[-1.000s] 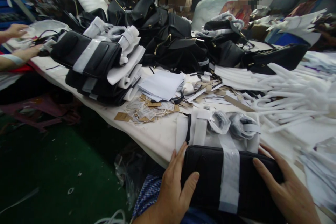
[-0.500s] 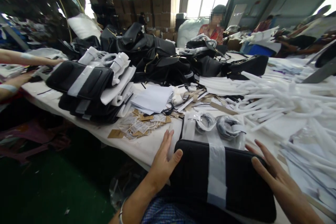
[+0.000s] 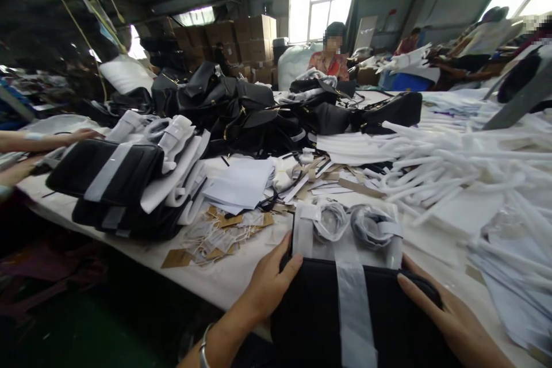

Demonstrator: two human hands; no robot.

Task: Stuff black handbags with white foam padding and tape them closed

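A black bag with a pale translucent band down its middle lies at the table's near edge. Its upper part is covered in white wrapping, with two wrapped coils on top. My left hand grips the bag's upper left corner, thumb on the front and fingers behind. On the opposite side, my right hand holds the upper right corner the same way, its fingers partly hidden behind the bag.
Stacked black bags stand at the left, near another person's hand. Tags and white sheets lie mid-table. White foam tubes spread right; a heap of black bags lies behind. A person is across the table.
My fingers have closed around the bag's upper corners, where they were more spread before. The view has shifted, so the bag shows lower in the picture.
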